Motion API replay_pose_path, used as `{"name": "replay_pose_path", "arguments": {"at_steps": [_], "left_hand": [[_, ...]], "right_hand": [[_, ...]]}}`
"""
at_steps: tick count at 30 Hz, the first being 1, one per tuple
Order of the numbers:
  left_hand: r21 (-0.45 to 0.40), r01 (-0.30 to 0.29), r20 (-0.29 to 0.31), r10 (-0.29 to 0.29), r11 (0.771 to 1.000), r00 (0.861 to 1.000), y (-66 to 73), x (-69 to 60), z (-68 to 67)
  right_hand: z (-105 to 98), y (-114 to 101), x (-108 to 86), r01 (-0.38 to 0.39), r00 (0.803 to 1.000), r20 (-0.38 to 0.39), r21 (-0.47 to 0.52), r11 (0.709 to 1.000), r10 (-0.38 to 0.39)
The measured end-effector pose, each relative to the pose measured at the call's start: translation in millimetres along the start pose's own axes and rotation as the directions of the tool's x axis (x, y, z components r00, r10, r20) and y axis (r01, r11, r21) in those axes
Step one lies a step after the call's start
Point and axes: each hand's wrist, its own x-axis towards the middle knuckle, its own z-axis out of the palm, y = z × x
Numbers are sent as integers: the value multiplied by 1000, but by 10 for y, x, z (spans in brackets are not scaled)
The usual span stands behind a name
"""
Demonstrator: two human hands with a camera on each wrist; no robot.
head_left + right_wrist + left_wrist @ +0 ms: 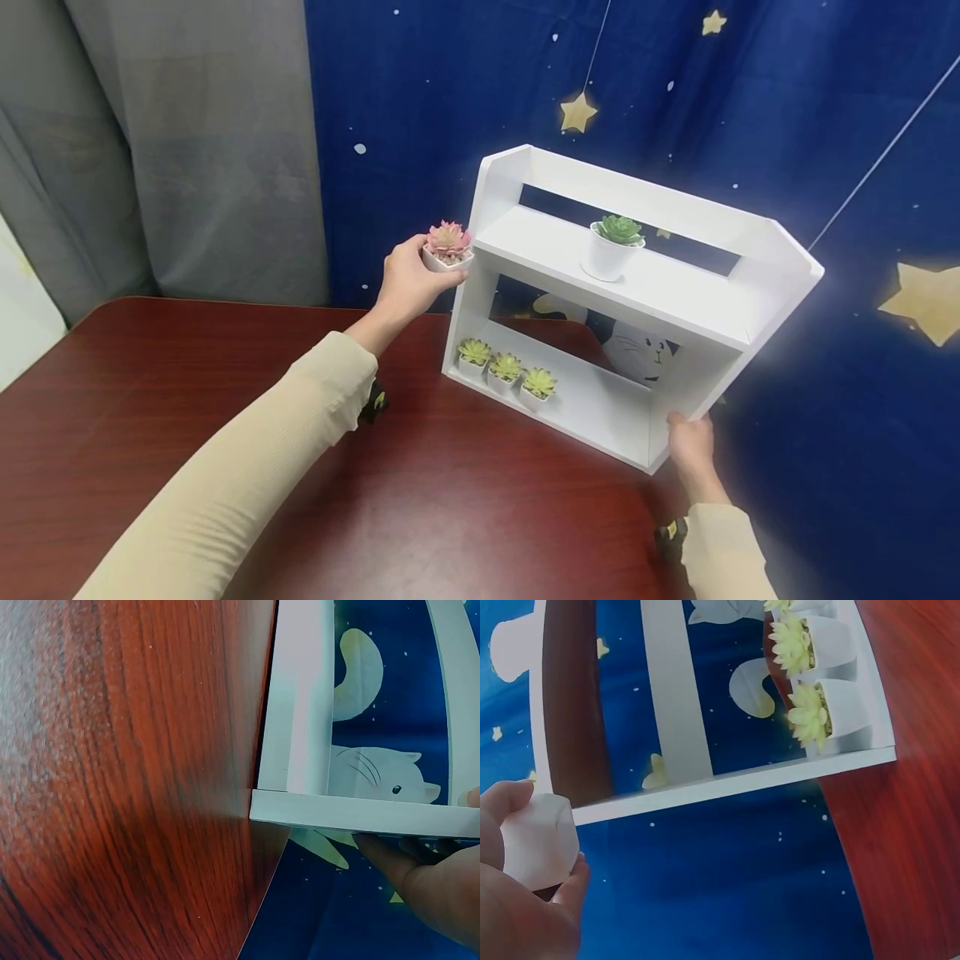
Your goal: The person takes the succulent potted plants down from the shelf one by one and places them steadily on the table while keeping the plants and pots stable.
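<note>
One blue star-print curtain (420, 100) hangs at the far side, dark red bench (150, 392) in front. White two-tier shelf (600, 404) sits at the bench's right, turned so its open front looks near-left, which probably makes both boards easy to reach. Left sleeve (225, 475) runs long from the near left toward far right, arm well stretched, likely because the upper part of the shelf is a way off. Right sleeve (723, 542) shows only short, coming up from the near right. Right grip (692, 446) clamps the lower part of the shelf's right panel (772, 287), fingers wrapped from the outer side, presumably to steady it. Left grip (408, 279) is pinched on the pink succulent pot (448, 247), thumb near and fingers far around the white sides, likely so the leaves don't get squashed. That pot is in the air just beside the shelf's left end, roughly upright; contact with the shelf, can't tell. Green succulent pot (609, 252) stands about midway along the upper board. Three small yellow-green succulents (504, 372) line the lower board's left end by the near edge, perhaps for a tidy row.
</note>
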Motion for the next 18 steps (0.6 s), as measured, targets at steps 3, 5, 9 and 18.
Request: {"name": "replay_pose_path", "arguments": {"at_steps": [3, 5, 9, 18], "left_hand": [[-4, 16, 4, -16, 1000, 1000, -56, -22, 4], [-11, 33, 9, -32, 999, 999, -91, -37, 1], [-36, 66, 20, -65, 997, 998, -160, -75, -4], [-20, 86, 24, -85, 996, 996, -325, -135, -1]], "right_hand": [[-2, 19, 9, -1, 1000, -2, -6, 1000, 1], [-2, 26, 14, 1, 1000, -3, -3, 1000, -1], [-1, 27, 17, -2, 1000, -12, 5, 1000, 2], [5, 37, 18, -1, 1000, -5, 13, 1000, 2]]}}
